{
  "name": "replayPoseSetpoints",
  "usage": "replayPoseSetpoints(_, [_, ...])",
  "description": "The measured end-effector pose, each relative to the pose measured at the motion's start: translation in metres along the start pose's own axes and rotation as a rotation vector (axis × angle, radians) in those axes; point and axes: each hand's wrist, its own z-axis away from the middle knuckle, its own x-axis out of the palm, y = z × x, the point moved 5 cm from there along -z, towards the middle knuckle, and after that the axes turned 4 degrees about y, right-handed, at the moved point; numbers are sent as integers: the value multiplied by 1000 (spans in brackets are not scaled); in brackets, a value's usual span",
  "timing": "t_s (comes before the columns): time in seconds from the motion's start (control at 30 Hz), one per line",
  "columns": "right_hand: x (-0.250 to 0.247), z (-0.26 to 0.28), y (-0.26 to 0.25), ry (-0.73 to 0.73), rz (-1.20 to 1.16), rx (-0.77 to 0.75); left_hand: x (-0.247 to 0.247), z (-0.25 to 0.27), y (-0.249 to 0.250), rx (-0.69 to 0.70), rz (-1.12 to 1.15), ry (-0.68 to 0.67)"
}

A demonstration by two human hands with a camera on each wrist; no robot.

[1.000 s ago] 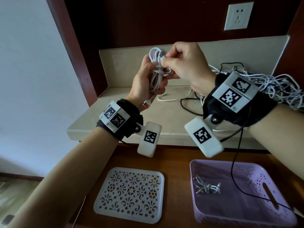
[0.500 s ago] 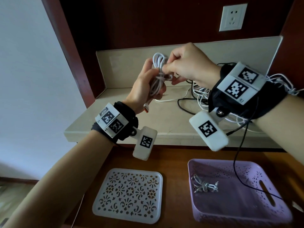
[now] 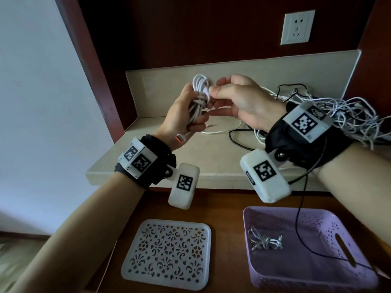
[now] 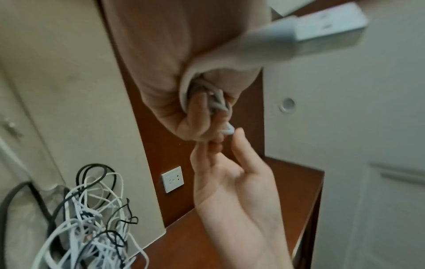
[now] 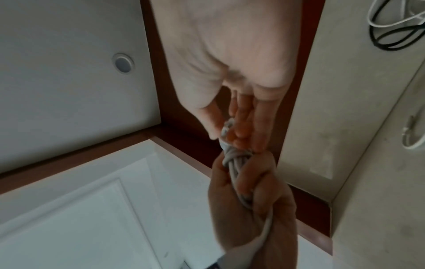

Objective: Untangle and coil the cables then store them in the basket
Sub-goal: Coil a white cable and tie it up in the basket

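Coil (image 3: pixel 198 98) sits upright in your left hand (image 3: pixel 179 117), fist wrapped round it so the wraps hold; your right hand (image 3: pixel 243 102) pinches its loose end beside it. Basket (image 3: pixel 357 278) waits below your right wrist.

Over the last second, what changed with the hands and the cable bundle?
The right hand went from a tight pinch at the top of the bundle to looser, straighter fingers, their tips still pinching a loop at its wrapped middle. The left hand still grips the bundle, orange plug hanging below. One coiled cable still lies in the basket; the tangle stays on the shelf.
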Motion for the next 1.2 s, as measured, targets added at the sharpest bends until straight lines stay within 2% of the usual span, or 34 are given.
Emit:
replayPoseSetpoints(0.07, [2, 2, 0, -37, 87, -23, -2, 1, -1, -27, 62, 12])
replayPoseSetpoints(0.13, [3, 3, 1, -10, 137, -29, 0, 2, -4, -49, 99, 12])
replayPoseSetpoints(0.2, [5, 3, 6, 7, 93, 4, 4, 5, -7, -74, 115, 3])
replayPoseSetpoints(0.37, [13, 5, 19, -54, -27, 78, 3, 9, -7, -65, -19, -12])
replayPoseSetpoints(0.47, [12, 2, 25, -46, -76, 140, 6, 11, -9, -95, 22, -29])
replayPoseSetpoints(0.6, [12, 0, 30, -53, -76, 132, 4, 9, -13, -164, 14, -65])
replayPoseSetpoints(0.7, [5, -3, 35, -57, 73, 107, 3, 10, -22, -234, 27, -79])
replayPoseSetpoints(0.83, [-7, -6, 37, 58, 451, 34, 2, 6, -37, -229, -92, 0])
replayPoseSetpoints(0.93, [-7, -6, 38, 42, 554, 24, 0, 1, -39, -211, -197, 37])
replayPoseSetpoints(1.0, [-7, -6, 39, 26, 527, 28, -3, -1, -35, -167, -279, 39])
replayPoseSetpoints(1.07, [-8, -6, 37, 35, 400, 40, -5, -1, -31, -127, -316, 0])
replayPoseSetpoints(1.2, [-13, -8, 37, 87, 151, 57, -7, -3, -26, -145, -205, -12])
